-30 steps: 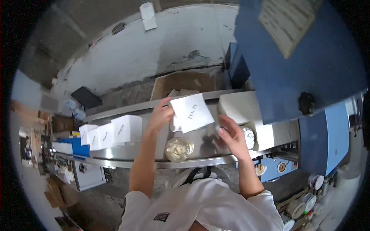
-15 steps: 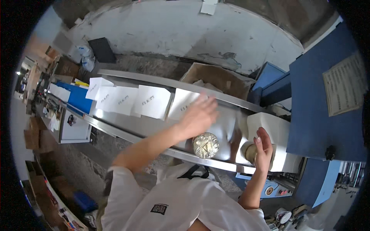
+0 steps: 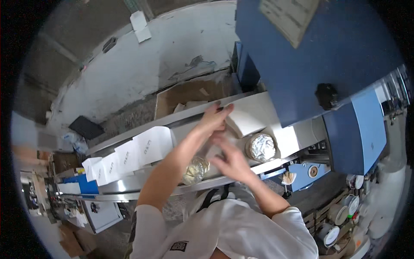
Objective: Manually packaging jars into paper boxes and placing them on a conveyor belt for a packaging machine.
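Observation:
My left hand [image 3: 214,121] reaches over the metal conveyor trough [image 3: 123,184], its fingers stretched toward the edge of a white paper sheet [image 3: 250,113] at the blue machine. Contact with the sheet cannot be made out. My right hand [image 3: 235,162], somewhat blurred, is nearer to me with thumb and fingers apart, holding nothing visible. On its right stands a round, foil-shiny object [image 3: 262,147], on its left a similar shiny round one [image 3: 196,170], partly behind my left forearm. Overlapping white printed paper pieces [image 3: 148,144] line the trough to the left.
A blue machine housing [image 3: 297,64] with a black knob [image 3: 326,96] rises at the right. Behind the trough stands an open cardboard box [image 3: 172,97]. Several spools [image 3: 338,213] lie on a wooden rack at the lower right.
The view has turned right, toward the machine. My right hand has left the right-hand round object and come close to my left hand. The left hand is now beside the white sheet.

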Tool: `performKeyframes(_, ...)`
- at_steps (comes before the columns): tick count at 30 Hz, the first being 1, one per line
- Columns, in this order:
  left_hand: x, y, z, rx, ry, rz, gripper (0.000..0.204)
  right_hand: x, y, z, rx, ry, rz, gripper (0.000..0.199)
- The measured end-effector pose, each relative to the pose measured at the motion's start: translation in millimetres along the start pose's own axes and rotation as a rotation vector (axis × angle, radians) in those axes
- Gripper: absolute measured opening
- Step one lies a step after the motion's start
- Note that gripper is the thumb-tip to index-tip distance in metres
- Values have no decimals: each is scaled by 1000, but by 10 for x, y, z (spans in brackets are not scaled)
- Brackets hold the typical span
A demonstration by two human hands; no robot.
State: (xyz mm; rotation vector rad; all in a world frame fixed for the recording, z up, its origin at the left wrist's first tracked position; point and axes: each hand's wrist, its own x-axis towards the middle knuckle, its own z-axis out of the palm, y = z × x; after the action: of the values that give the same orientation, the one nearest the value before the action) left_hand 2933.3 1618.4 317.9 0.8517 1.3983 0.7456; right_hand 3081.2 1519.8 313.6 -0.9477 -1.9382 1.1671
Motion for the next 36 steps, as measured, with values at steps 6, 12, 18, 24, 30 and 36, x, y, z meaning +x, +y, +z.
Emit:
performKeyframes(6, 484, 331, 789, 595, 166, 106, 115, -212, 55, 238, 12, -259, -56, 62)
performKeyframes(12, 817, 62, 802, 686, 214, 408, 89, -275, 157, 326, 20, -350, -119, 56)
performKeyframes(18, 1301, -274, 700, 634, 88, 364, 65, -285, 159, 500, 2, -326, -226, 59)
performKeyframes(24, 620, 149, 620, 757, 259, 395, 59, -219, 108, 748, -256, -305, -239, 67)
performKeyframes(30, -296, 172, -854, -330, -34, 356, 36, 9, -191, 550, -428, -338, -208, 77)
performKeyframes(36, -1655, 100, -1764, -359, 188, 534, 61, 529, 15, -98, -734, -159, 117, 78)
